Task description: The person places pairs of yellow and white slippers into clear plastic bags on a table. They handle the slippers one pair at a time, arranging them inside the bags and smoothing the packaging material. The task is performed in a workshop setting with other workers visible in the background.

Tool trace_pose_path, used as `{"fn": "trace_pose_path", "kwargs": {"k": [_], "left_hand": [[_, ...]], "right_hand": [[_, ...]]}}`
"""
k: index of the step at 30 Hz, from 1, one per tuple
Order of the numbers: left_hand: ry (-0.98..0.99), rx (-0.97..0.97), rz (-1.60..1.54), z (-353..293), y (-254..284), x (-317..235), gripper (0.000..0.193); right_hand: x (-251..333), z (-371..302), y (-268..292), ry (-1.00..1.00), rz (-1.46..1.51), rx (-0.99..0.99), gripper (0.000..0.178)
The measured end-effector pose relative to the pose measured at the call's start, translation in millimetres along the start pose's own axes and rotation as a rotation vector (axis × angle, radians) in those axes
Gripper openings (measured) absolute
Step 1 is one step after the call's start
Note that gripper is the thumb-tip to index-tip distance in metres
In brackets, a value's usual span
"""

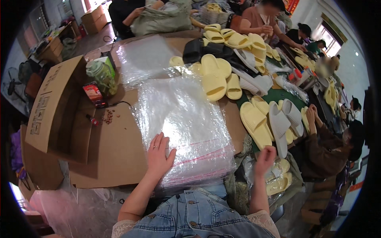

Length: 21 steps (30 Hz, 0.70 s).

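Observation:
My left hand [159,155] lies flat on a stack of clear plastic bags [186,115] with pink seal strips along the near edge. Its fingers are stretched out, a ring on one. To the right, my right hand [265,159] hangs over an open sack [295,186], fingers curled in. Whether anything is between them is hidden. Just below it, a pair of yellow slippers [279,183] in clear plastic lies in the sack. Beyond that hand, yellow slippers [254,121] and grey slippers [279,125] rest on the table.
An open cardboard box [59,111] stands at left beside a green bottle [104,75], a phone [94,95] and small reddish nuts [109,116]. More clear bags [147,55] lie farther back. Slippers [216,77] pile up at far right. Several other people work around the table.

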State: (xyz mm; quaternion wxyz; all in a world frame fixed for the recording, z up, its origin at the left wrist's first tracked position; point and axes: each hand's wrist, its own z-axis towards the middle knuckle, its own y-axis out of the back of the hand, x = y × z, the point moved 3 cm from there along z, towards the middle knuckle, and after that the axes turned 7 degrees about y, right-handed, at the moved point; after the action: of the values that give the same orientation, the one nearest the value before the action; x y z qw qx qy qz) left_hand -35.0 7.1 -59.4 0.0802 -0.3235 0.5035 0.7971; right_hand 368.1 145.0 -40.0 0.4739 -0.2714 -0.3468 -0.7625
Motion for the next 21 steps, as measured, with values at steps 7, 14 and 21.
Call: {"fn": "trace_pose_path", "kwargs": {"k": [7,14,21], "left_hand": [[-0.005,-0.046,-0.013,0,1,2,0.045],[-0.035,-0.066,0.039,-5,-2,0,0.041],[-0.042,0.001,0.109,-2,9,-12,0.02]], "right_hand": [[30,64,-56,0.42,-0.594,0.162,0.042],[-72,107,13,0.034,-0.92,0.121,0.073],[-75,97,8,0.114,-0.704,-0.127,0.077]]}}
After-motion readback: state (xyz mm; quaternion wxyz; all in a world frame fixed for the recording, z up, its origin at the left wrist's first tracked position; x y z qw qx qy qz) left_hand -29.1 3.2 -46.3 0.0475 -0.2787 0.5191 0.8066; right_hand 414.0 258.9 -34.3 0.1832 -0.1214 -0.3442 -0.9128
